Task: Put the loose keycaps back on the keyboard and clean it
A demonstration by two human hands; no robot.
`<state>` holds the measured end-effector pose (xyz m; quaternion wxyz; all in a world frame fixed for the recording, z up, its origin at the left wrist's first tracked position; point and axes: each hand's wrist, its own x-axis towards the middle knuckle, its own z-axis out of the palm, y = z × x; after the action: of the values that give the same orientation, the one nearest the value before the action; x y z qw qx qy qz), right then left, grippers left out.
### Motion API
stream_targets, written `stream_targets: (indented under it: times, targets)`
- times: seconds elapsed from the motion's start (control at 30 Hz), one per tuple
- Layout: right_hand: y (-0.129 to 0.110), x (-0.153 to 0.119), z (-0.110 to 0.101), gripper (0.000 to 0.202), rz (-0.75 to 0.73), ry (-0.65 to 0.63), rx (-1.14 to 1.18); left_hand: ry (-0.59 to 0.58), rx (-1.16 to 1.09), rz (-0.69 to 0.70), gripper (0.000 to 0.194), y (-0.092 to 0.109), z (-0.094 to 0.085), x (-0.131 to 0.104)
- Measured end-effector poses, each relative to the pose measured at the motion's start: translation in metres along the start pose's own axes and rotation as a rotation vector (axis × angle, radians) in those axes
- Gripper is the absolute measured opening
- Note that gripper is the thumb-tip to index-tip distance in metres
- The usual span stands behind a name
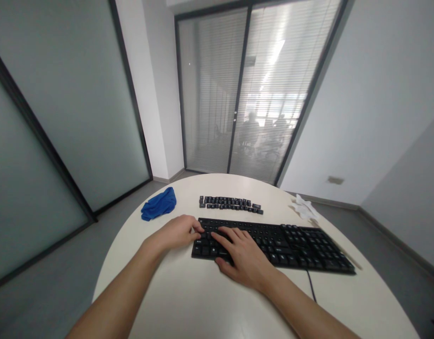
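The left hand [183,231] is touching the black rectangular keyboard [294,245]'s left end, fingers bunched narrowly; any grip cannot be told. The right hand [243,256] is resting spread over its left half. Loose black keycaps [231,203] are lying beyond, apparently in rows, on the round cream table [188,301].

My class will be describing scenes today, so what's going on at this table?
A person has both hands at a black keyboard: the left hand at its left end, the right hand over the keys beside it. Loose keycaps lie in rows beyond the keyboard, between a blue cloth and a crumpled white one.
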<state>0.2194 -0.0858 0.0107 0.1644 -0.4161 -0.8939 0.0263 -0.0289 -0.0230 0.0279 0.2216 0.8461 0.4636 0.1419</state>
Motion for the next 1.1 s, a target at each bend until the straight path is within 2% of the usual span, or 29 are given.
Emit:
stream_targets:
  times: [0.27,0.67,0.87,0.97,1.1]
  targets:
    - [-0.001,0.002,0.002,0.057,-0.012,-0.01,-0.004,-0.006,-0.061,-0.056,0.021,-0.005,0.003,0.001]
    - [-0.004,0.004,0.006,0.055,-0.074,0.002,-0.01,0.001,0.128,0.011,0.018,0.01,-0.005,-0.002]
    - [-0.005,0.006,0.006,0.057,-0.13,-0.014,-0.009,-0.017,0.004,0.033,0.021,0.009,-0.004,-0.001]
    - [-0.005,0.007,0.005,0.056,-0.144,-0.029,-0.001,-0.054,-0.098,0.013,0.022,0.003,-0.002,0.001]
    - [-0.006,0.007,0.004,0.056,-0.143,-0.028,0.005,-0.042,-0.154,-0.003,0.025,-0.006,0.001,0.002]
